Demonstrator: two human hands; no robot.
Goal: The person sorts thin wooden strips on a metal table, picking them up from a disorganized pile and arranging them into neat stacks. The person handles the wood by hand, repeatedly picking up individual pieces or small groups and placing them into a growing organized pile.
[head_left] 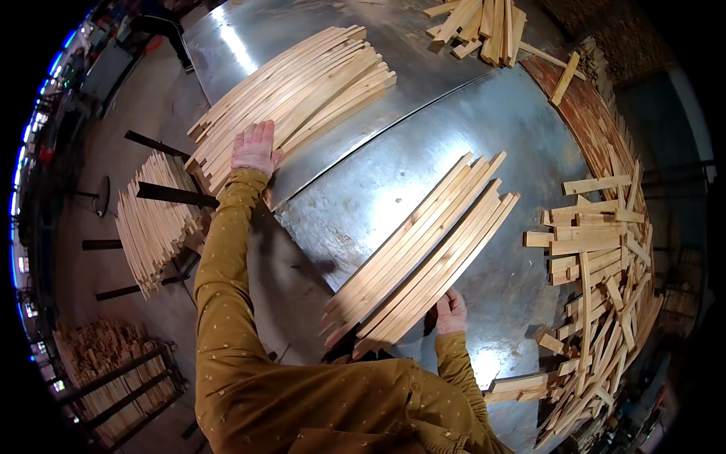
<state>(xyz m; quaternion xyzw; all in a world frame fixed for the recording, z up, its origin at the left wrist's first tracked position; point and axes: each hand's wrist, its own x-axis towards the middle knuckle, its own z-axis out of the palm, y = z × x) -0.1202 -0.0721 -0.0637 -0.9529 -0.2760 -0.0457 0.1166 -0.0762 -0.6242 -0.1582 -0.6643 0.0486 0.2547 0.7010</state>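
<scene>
Several fingers of the left hand [257, 147], close together, lie flat on a broad layer of long, thin, pale wooden strips [302, 83], left part of the shiny grey metal table [522, 144]. Right hand [451, 312], fingers bent, by the right side of two pale, narrow wooden strip bundles [412, 238] set side by side at the table's near side; can't tell if it grips. Mustard patterned sleeves [231, 250] on both arms. Table's right edge: jumbled heap of mixed-length wooden pieces [590, 246]. Table's far edge: smaller loose wooden pile [491, 30]. Left of the table: black metal bars [178, 195], pale strip stack [155, 219].
</scene>
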